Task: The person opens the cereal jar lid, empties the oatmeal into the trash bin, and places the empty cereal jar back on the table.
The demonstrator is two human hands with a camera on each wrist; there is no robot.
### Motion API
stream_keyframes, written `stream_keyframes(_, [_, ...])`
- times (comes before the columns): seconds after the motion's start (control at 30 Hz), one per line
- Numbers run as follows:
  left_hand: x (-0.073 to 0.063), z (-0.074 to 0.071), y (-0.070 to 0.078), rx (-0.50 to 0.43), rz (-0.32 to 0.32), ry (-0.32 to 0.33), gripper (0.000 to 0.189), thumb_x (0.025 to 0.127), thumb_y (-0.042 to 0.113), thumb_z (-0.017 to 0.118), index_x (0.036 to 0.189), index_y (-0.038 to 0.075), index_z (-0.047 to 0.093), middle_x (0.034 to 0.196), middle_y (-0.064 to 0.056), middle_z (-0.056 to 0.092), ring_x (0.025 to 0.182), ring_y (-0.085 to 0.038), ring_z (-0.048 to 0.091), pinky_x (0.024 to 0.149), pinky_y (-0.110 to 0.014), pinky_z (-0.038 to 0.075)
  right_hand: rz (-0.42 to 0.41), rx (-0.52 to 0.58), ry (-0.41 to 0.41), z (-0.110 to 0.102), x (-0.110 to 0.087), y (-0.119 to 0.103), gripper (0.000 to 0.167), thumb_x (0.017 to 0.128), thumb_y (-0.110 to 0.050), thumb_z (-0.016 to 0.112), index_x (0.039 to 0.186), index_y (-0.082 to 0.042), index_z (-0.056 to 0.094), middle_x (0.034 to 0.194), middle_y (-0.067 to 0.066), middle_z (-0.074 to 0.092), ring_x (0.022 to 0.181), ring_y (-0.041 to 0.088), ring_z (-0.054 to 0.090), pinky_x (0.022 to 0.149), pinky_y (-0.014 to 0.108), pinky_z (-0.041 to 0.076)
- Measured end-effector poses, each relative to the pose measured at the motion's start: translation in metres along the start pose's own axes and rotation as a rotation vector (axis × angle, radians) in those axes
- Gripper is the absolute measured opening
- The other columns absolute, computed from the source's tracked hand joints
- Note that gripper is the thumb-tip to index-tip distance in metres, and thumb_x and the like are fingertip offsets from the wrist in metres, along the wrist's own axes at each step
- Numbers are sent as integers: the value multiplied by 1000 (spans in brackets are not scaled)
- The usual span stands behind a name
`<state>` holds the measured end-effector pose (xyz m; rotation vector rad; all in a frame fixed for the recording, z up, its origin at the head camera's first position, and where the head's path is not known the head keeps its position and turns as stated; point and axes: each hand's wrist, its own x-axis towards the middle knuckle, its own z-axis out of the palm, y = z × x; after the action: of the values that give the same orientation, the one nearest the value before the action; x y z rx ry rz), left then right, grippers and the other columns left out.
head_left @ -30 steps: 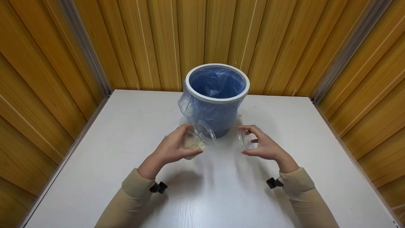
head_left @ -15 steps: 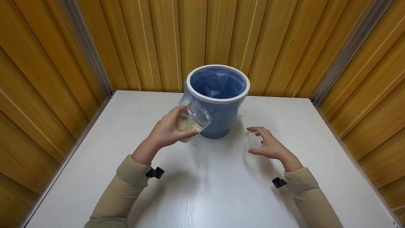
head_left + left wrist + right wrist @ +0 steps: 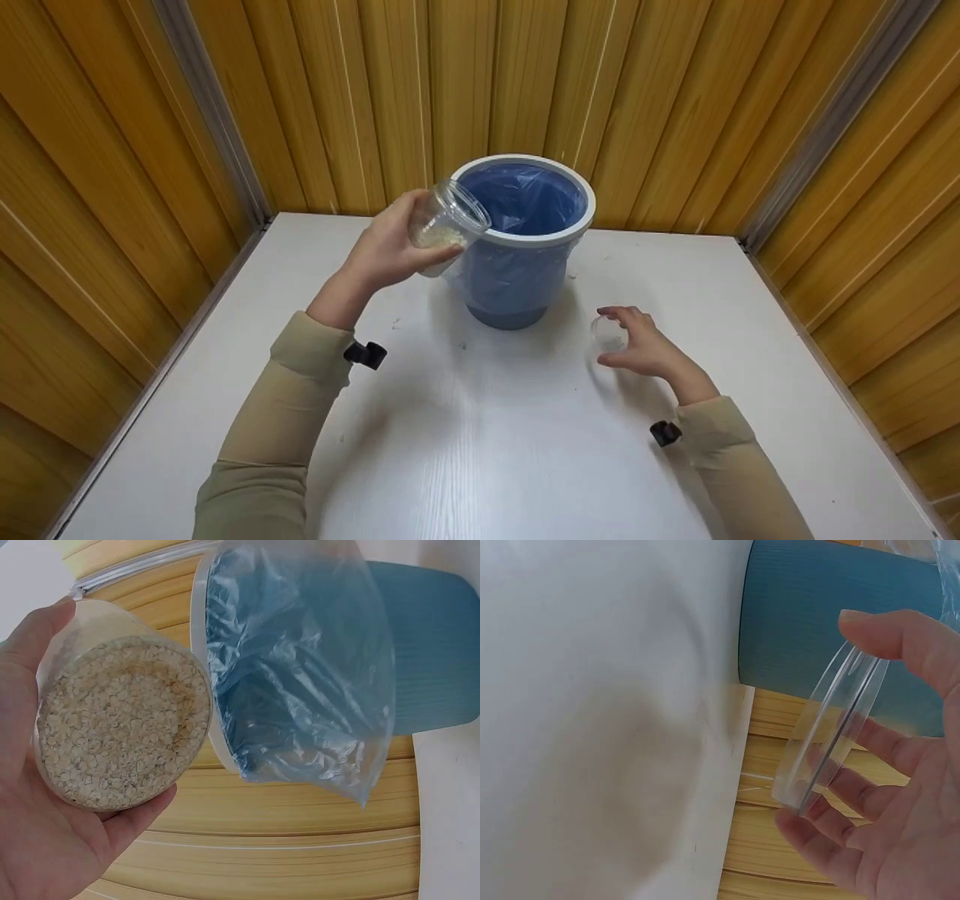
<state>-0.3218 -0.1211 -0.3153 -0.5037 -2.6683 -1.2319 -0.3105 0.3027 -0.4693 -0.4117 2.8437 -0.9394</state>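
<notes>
My left hand [image 3: 390,244] grips a clear plastic jar [image 3: 450,217] at the near left rim of a blue trash bin [image 3: 514,281]. The jar is tilted, its open mouth leaning right toward the bin's opening. Pale flakes that look like rolled oats [image 3: 120,731] lie inside, seen through the jar's base in the left wrist view. My right hand [image 3: 645,345] holds a clear round lid [image 3: 832,727] by its edge, between thumb and fingers, over the table right of the bin. A thin plastic liner [image 3: 300,667] covers the bin's inside and hangs over its rim.
The bin stands toward the back of a white table [image 3: 510,450]. A few small crumbs [image 3: 396,324] lie on the tabletop. Wood-patterned panels [image 3: 360,97] wall the back and both sides, with metal posts at the corners.
My left hand has lifted the jar up and away from me, from in front of the bin to its rim. My right hand has drifted slightly right with the lid.
</notes>
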Motion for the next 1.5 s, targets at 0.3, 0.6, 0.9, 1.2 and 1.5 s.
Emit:
stream_keyframes(0.3, [31,-13,7,62,8,18,99,78,54,85,154,10,39,143,-11,58,121,-27,59,102,-44,54,10,-32,-4,0,4,6,82,82,-22,83,152,-6,43,148,25,45,136,48,38,107,67,41])
stream_keyframes(0.6, [54,-20,14,98,20,30,96,80,53,83,154,12,38,143,-9,57,123,-25,58,104,-42,54,28,-83,-5,1,9,11,81,81,-21,83,150,-2,45,145,30,46,133,49,37,106,67,40])
stream_keyframes(0.9, [67,-23,14,163,-3,32,98,80,55,82,155,14,35,142,-8,56,123,-25,58,105,-41,54,24,-119,-21,2,11,16,81,79,-21,84,148,0,47,143,31,47,130,48,39,107,66,40])
stream_keyframes(1.2, [80,-17,12,308,0,19,96,81,55,81,155,14,35,144,-11,55,124,-29,57,107,-46,52,77,-141,-59,7,12,17,83,78,-20,86,150,-1,47,143,31,45,128,45,40,105,67,43])
stream_keyframes(1.5, [88,-11,17,550,107,25,94,82,54,81,153,9,38,146,-19,54,133,-37,51,117,-51,36,114,-150,-85,13,13,18,84,78,-20,85,151,-4,47,144,27,44,130,43,40,103,63,44])
